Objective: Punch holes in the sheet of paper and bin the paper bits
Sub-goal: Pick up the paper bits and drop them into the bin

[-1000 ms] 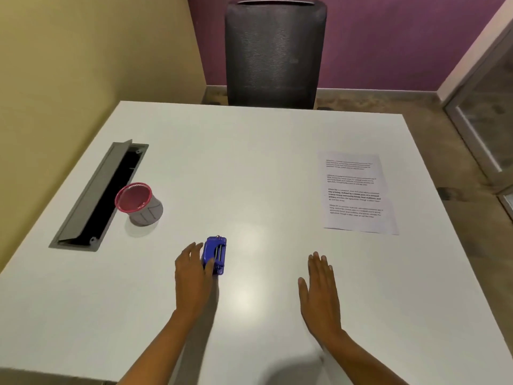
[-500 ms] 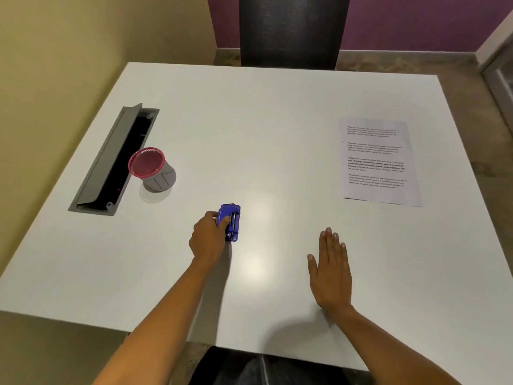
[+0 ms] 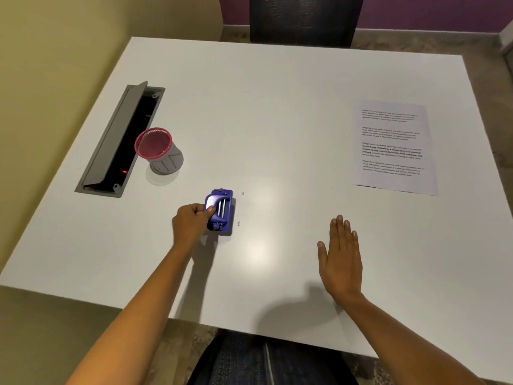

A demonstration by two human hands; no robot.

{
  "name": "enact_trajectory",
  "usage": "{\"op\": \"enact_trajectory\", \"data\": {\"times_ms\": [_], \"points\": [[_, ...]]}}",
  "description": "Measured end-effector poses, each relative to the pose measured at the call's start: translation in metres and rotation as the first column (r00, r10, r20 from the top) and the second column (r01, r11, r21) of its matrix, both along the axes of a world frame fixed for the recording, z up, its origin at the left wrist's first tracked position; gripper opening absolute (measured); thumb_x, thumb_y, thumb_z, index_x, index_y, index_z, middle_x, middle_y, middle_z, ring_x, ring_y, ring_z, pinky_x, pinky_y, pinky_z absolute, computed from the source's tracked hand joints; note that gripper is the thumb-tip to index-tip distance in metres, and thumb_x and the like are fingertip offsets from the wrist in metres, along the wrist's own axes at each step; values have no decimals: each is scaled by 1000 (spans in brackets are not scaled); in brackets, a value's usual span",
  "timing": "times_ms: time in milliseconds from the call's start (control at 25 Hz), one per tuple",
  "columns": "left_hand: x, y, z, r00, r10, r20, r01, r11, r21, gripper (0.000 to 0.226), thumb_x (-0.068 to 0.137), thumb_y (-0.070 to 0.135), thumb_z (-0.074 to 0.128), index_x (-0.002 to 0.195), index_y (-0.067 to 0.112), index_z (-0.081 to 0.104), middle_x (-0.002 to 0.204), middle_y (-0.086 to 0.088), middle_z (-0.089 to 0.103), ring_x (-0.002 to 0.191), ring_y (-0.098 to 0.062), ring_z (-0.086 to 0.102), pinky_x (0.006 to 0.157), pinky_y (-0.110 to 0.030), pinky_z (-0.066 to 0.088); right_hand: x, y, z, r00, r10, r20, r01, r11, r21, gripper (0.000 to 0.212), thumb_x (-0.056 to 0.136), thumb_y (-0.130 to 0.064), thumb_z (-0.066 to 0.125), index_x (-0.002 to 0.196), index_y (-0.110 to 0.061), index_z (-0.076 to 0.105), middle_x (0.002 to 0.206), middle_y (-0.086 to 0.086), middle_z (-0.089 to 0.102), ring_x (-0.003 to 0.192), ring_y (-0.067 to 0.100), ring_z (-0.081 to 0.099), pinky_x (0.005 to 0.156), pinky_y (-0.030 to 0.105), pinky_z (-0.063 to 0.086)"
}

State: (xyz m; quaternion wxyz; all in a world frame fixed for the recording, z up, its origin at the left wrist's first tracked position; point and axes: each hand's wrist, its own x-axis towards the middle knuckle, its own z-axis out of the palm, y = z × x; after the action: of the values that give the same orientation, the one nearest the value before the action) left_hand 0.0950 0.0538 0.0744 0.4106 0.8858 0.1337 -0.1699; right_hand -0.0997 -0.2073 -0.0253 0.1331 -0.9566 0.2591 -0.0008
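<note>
Left hand (image 3: 191, 225) now closed around blue hole punch (image 3: 219, 212), tipped up at centre frame; before, merely touching. Right hand (image 3: 340, 258) open, flat on surface (image 3: 277, 112). Sheet of paper (image 3: 394, 147) unpunched, right of frame.

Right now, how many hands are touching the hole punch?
1. The left hand grips the blue hole punch near the table's front middle. The right hand lies flat and open to its right, apart from it.

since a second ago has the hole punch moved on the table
Yes. The left hand has tipped the hole punch onto its side, but it sits about as far from the pink-rimmed cup.
</note>
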Motion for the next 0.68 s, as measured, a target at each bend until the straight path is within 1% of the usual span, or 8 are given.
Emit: {"op": "enact_trajectory", "data": {"times_ms": [80, 120, 200, 360, 520, 600, 680], "points": [[1, 31, 7, 1000, 20, 20, -21, 999, 47, 19, 87, 22, 66, 74, 8, 66, 66, -5, 60, 61, -18, 50, 54, -23, 36, 0, 0, 0, 1000, 1, 4, -1, 1000, 3, 62, 100, -41, 18, 153, -13, 4, 162, 3, 5, 150, 15, 1, 122, 31, -2], [2, 48, 9, 999, 32, 23, -34, 997, 73, 18, 87, 21, 66, 75, 8, 66, 67, -6, 60, 62, -19, 50, 54, -24, 36, 0, -1, 0, 1000, 0, 5, 0, 1000, 2, 62, 100, -41, 18, 153, -13, 4, 162, 3, 5, 150, 15, 1, 122, 31, -1], [4, 80, 11, 997, 75, 19, -77, 988, 134, 16, 87, 21, 66, 80, 7, 68, 73, -9, 63, 68, -23, 52, 58, -28, 35, 0, 0, 0, 1000, 2, 2, -2, 1000, -3, 62, 100, -41, 18, 153, -12, 5, 162, 3, 6, 150, 15, 1, 122, 33, 1], [10, 125, 5, 989, 147, -22, -136, 955, 262, 16, 89, 22, 65, 83, 8, 69, 80, -11, 63, 77, -26, 54, 68, -28, 34, 0, 1, 1, 1000, 6, 2, -6, 1000, -16, 62, 99, -41, 18, 153, -11, 8, 162, 5, 8, 150, 16, 3, 122, 35, 5], [14, 139, -4, 983, 175, -50, -153, 943, 294, 20, 89, 21, 64, 74, 8, 63, 69, -13, 58, 75, -27, 52, 69, -30, 36, 0, 1, 3, 1000, 3, 3, -3, 1000, -17, 63, 99, -42, 17, 153, -11, 7, 162, 5, 9, 150, 16, 2, 122, 36, 6], [15, 143, -7, 983, 175, -53, -152, 942, 298, 24, 89, 20, 63, 69, 9, 60, 70, -13, 57, 75, -28, 51, 69, -30, 36, 0, 2, 4, 1000, 6, 0, -6, 1000, -13, 62, 99, -41, 19, 153, -10, 8, 162, 5, 9, 150, 16, 3, 122, 37, 7], [16, 144, -10, 986, 154, -57, -130, 945, 300, 24, 90, 20, 63, 69, 7, 60, 73, -15, 59, 77, -28, 52, 70, -31, 35, 0, 2, 5, 1000, 3, -3, -4, 1000, -13, 62, 99, -40, 19, 153, -10, 8, 162, 5, 9, 150, 17, 3, 122, 37, 7]]}}
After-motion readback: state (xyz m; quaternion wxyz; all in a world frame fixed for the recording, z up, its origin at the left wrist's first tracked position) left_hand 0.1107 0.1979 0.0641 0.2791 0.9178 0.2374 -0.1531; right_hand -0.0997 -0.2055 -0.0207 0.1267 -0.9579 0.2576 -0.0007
